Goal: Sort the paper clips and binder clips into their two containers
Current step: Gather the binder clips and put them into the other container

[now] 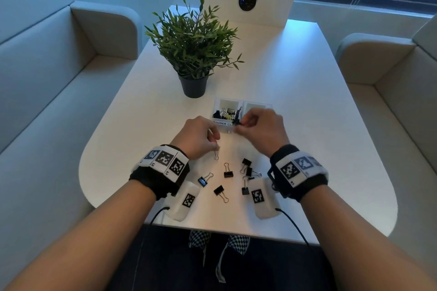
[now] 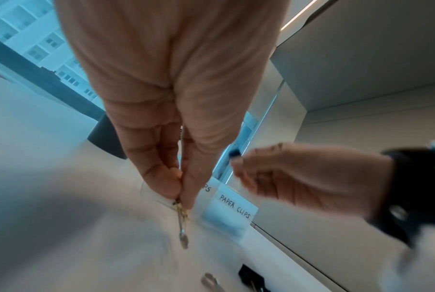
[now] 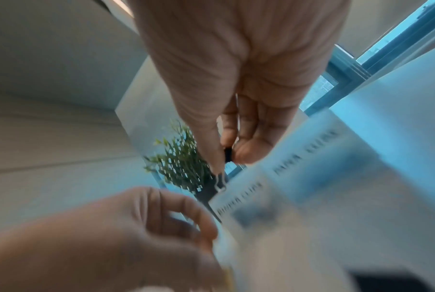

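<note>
Two clips in hand, two bins ahead

Both hands are loaded, so each drop should be made straight over its own compartment, letting go low over the rim so nothing bounces out.

Left to right: the left hand (image 1: 197, 137) hangs above the counter (image 1: 307, 101), its fingers (image 2: 159, 177) pinched on a paper clip (image 1: 216, 155) that dangles from the tips toward 6 o'clock, just clear of the surface. Its bin, the right-hand container (image 1: 256, 107) labelled PAPER CLIPS (image 2: 235, 205), sits at about 1 o'clock from that hand, so the carry has to cross in front of the other bin.

The right hand (image 1: 262, 129) pinches a black binder clip (image 1: 237, 117) between thumb and fingers (image 3: 246, 152), with the clip poking out at 10 o'clock over the front edge of the binder clip container (image 1: 227, 111), which already holds several. My judgement: ease it a little further toward 12 o'clock before letting go.

Six or so binder clips (image 1: 228, 171) lie loose on the counter between the wrists, at 6 o'clock from both hands.
</note>
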Available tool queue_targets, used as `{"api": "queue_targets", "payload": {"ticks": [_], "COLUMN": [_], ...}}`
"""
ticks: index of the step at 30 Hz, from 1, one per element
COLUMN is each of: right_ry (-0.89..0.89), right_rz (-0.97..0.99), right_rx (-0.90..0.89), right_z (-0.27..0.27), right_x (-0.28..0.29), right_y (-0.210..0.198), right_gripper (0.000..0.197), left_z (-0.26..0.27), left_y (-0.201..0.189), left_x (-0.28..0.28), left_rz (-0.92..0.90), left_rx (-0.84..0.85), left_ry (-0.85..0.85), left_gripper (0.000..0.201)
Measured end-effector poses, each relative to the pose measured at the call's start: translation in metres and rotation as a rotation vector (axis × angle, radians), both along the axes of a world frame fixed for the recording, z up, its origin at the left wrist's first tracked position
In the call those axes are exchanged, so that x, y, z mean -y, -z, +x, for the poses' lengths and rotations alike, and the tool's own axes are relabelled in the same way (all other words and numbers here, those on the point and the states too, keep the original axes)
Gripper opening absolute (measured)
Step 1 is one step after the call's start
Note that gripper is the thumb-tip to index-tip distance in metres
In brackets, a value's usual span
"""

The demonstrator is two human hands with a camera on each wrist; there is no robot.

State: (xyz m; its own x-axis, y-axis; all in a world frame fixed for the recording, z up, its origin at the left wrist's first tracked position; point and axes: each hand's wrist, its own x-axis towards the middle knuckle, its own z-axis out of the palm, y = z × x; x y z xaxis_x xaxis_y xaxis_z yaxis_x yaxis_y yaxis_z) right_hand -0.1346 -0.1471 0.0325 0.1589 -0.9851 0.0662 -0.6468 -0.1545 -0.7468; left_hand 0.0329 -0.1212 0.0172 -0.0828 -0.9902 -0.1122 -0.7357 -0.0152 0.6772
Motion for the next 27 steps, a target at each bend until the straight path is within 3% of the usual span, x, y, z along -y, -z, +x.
{"api": "queue_targets", "payload": {"ticks": [4,7,11,18,22,27], "right_ry": [0.124,0.144,0.098,0.013,-0.072,-0.139], "right_rz": [-0.087,-0.098,-0.153,0.021,0.19,0.156], "right_rx": [0.076,0.007,-0.079,-0.219,-0.364,-0.456], "right_z": [0.009,0.009,-0.006,-0.029,-0.026,-0.015], "right_x": [0.026,0.027,0.005,-0.016,-0.022,-0.024], "right_y": [-0.017,-0.013,0.001,0.024,0.026,0.034], "right_gripper": [0.019,0.027,0.019,0.019,0.03,0.023], "left_z": [-0.002,-0.003,-0.003,-0.011,-0.021,-0.016], "left_y": [0.002,0.001,-0.013,-0.059,-0.037,-0.021], "left_x": [-0.002,-0.004,-0.005,0.036,0.059,0.042], "left_rz": [-0.003,-0.039,-0.106,-0.389,-0.284,-0.303], "left_rx": [-0.002,0.025,0.002,-0.066,0.028,0.036], "left_ry": [-0.013,0.002,0.043,-0.007,-0.041,-0.068], "left_gripper": [0.014,0.014,0.015,0.014,0.014,0.012]}}
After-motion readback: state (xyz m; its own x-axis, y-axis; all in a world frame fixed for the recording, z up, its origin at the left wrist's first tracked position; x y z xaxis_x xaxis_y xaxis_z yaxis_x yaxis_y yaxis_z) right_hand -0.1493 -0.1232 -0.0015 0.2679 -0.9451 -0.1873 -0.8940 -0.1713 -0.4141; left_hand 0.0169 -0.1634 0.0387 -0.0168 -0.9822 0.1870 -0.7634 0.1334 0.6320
